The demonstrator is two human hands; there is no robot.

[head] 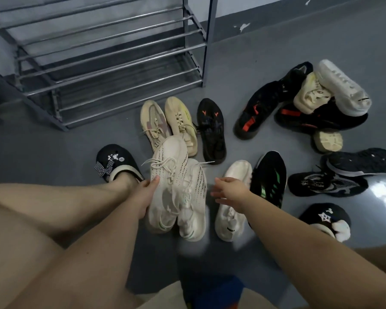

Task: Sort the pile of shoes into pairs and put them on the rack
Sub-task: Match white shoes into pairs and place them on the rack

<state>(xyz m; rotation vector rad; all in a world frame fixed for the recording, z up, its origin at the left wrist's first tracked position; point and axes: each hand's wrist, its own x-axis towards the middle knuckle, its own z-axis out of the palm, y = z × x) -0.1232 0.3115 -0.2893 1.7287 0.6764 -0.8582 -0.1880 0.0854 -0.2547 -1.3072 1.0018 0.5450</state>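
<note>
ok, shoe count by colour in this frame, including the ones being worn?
Cream or white shoes: 8
Black sneakers: 6
Black clogs, worn: 2
Total: 16, though the pile may hide more.

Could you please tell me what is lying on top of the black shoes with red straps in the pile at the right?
A cream shoe and a white shoe, sole up, lie on the black shoes with red straps. Another pale sole pokes out below; the rest of that shoe is covered.

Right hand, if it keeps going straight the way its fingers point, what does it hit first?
Probably the cream speckled sneakers that the left hand holds; the right hand points left toward them, though depth is unclear.
</note>
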